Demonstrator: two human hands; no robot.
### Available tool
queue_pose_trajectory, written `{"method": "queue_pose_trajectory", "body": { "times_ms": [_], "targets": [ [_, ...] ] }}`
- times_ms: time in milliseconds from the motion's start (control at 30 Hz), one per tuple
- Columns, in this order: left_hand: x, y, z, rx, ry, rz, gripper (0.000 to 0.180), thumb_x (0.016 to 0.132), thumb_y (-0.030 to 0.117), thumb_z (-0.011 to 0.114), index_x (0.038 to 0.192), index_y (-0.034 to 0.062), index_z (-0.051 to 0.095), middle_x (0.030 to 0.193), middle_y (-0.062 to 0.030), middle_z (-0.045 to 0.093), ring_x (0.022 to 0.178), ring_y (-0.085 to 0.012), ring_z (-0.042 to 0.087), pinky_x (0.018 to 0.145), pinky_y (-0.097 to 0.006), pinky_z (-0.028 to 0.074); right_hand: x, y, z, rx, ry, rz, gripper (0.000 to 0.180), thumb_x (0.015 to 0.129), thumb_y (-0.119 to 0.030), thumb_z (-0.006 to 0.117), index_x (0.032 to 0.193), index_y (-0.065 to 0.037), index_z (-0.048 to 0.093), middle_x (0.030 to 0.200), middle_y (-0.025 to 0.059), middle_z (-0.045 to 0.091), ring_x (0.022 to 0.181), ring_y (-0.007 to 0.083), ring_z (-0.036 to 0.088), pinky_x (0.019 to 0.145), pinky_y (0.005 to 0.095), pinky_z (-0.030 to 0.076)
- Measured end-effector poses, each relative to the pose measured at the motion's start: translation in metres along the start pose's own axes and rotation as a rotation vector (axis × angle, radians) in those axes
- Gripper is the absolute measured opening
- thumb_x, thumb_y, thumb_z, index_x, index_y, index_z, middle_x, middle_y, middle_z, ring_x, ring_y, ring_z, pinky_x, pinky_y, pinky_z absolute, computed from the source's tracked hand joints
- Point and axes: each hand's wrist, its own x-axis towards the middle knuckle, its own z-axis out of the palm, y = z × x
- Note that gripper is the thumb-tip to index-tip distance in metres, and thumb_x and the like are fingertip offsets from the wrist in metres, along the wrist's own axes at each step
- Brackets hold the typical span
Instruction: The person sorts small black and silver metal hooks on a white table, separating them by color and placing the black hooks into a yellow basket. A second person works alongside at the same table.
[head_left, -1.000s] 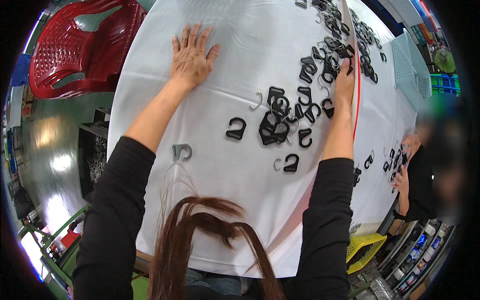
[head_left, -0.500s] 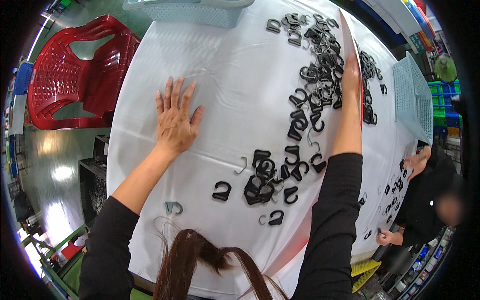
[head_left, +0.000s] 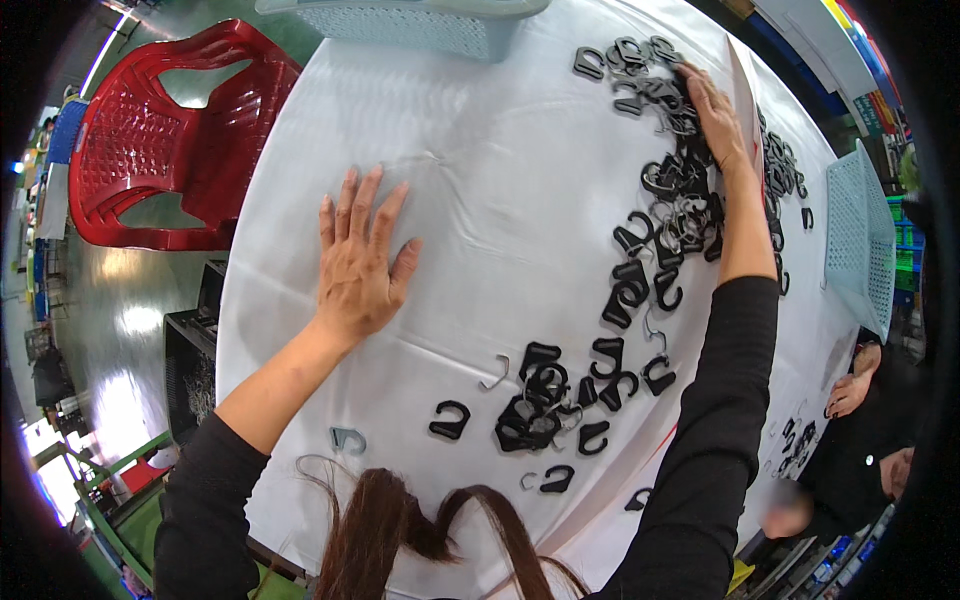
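My left hand (head_left: 360, 268) lies palm down on the white-covered table (head_left: 480, 240), its fingers stretched and holding nothing. To the right, my right hand (head_left: 714, 115) reaches far across with its fingers extended. It rests against the far end of a long heap of black hook-shaped pieces (head_left: 685, 180), some with thin metal wire hooks among them. Whether the fingertips touch single pieces is hard to tell. A smaller cluster of the same black pieces (head_left: 530, 420) lies nearer to me, with single ones around it. One bare wire hook (head_left: 496, 372) lies beside that cluster.
A thin upright white panel (head_left: 745, 85) stands right of my hand, with more black pieces (head_left: 783, 165) beyond it. Light-blue baskets stand at the far edge (head_left: 410, 32) and at the right (head_left: 860, 240). A co-worker (head_left: 850, 430) is at the right; a red chair (head_left: 170, 140) stands left.
My right hand has moved from the panel's edge farther away to the far end of the heap, on the panel's left side. My left hand stays flat. The view has shifted slightly.
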Motion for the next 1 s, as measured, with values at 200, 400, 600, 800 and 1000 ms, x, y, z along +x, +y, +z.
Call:
{"method": "queue_pose_trajectory", "body": {
  "times_ms": [200, 400, 600, 800, 1000],
  "targets": [
    [0.0, -0.003, 0.002, -0.052, 0.019, 0.002, 0.054, 0.093, 0.039, 0.042, 0.139, 0.0117, 0.033, 0.147, -0.0119, 0.025, 0.137, -0.0348, 0.017, 0.11, -0.053, 0.012, -0.084, -0.078, 0.012, 0.096, -0.173, -0.271, 0.037, 0.091, -0.037, 0.051, 0.123, -0.02, 0.057, 0.133, 0.0007, 0.05, 0.133, 0.0222, 0.035, 0.113, 0.0434, 0.015],
    [-0.002, -0.005, 0.003, -0.064, 0.031, 0.005, 0.055, 0.094, 0.042, 0.04, 0.139, 0.0113, 0.032, 0.147, -0.0119, 0.026, 0.138, -0.0345, 0.017, 0.11, -0.053, 0.01, -0.182, -0.181, 0.02, 0.196, -0.505, -0.404, 0.042, 0.085, -0.042, 0.056, 0.119, -0.018, 0.06, 0.132, 0.0025, 0.051, 0.132, 0.0257, 0.035, 0.112, 0.0499, 0.016],
    [-0.001, -0.004, 0.001, -0.07, 0.03, 0.004, 0.057, 0.093, 0.044, 0.041, 0.139, 0.0106, 0.033, 0.147, -0.012, 0.026, 0.138, -0.0346, 0.016, 0.11, -0.053, 0.009, -0.153, -0.159, 0.015, 0.368, -0.237, -0.403, 0.033, 0.084, -0.027, 0.062, 0.114, -0.013, 0.062, 0.128, 0.0098, 0.054, 0.125, 0.0262, 0.045, 0.107, 0.0417, 0.03],
    [0.0, -0.005, 0.001, -0.091, 0.015, 0.002, 0.058, 0.092, 0.045, 0.043, 0.138, 0.0098, 0.034, 0.146, -0.0134, 0.025, 0.138, -0.0349, 0.015, 0.11, -0.054, 0.008, 0.033, -0.05, 0.04, 0.048, 0.255, 0.083, 0.063, 0.089, -0.057, 0.042, 0.138, -0.017, 0.039, 0.142, 0.0166, 0.034, 0.135, 0.0294, 0.028, 0.109, 0.0421, 0.023],
    [-0.001, -0.007, 0.0, -0.133, -0.025, -0.02, 0.061, 0.091, 0.046, 0.044, 0.138, 0.0084, 0.033, 0.147, -0.0135, 0.023, 0.139, -0.0349, 0.013, 0.109, -0.055, 0.008, 0.073, -0.065, 0.072, -0.177, -0.028, -0.09, 0.053, 0.091, -0.056, 0.035, 0.132, -0.025, 0.048, 0.144, 0.0003, 0.036, 0.137, 0.0241, 0.026, 0.111, 0.0469, 0.016]
  ]
}}
